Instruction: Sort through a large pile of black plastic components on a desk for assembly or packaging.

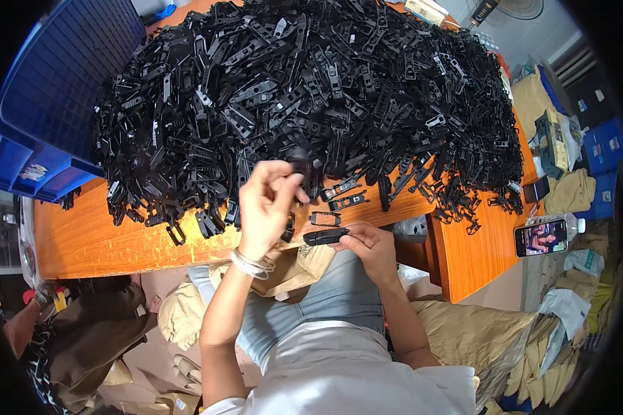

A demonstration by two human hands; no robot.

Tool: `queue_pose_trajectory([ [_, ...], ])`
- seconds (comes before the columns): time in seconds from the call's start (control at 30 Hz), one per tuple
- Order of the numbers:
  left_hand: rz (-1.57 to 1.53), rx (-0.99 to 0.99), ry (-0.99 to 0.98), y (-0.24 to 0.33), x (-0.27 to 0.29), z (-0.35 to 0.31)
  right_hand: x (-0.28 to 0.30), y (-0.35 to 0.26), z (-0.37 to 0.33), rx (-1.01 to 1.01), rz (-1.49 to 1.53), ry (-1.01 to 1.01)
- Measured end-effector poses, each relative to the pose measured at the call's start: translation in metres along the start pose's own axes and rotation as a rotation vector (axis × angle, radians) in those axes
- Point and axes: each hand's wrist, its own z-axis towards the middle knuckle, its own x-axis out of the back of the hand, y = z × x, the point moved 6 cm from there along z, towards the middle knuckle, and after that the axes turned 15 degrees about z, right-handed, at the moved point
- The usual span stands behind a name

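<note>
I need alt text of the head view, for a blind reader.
A person's right hand holds a black part at a wooden table; the left hand hovers near a big pile of black parts. A blue crate is at left.

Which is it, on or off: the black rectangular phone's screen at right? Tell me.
On: the phone's screen is lit and shows coloured imagery.

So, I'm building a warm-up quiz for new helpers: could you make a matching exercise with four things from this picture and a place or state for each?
Things
1. Blue crate
2. Phone
3. Left hand
4. Right hand

Places or states
A. Holding a black part, wrist bare
B. Screen lit
C. Bracelets at the wrist
D. Left of the black pile

Pairs: 1-D, 2-B, 3-C, 4-A
</note>
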Motion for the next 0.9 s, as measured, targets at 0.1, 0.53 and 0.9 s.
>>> queue_pose_trajectory([
  [0.1,-0.501,0.118,0.037,-0.006,0.008,-0.007,0.001,0.002,-0.001,0.009,0.008,0.021],
  [0.53,0.061,0.361,-0.405,-0.009,0.015,-0.073,-0.007,-0.014,-0.015,0.007,0.124,-0.036],
  [0.9,0.174,-0.003,-0.469,0.014,0.002,-0.083,-0.028,-0.034,-0.035,0.273,-0.115,-0.042],
])
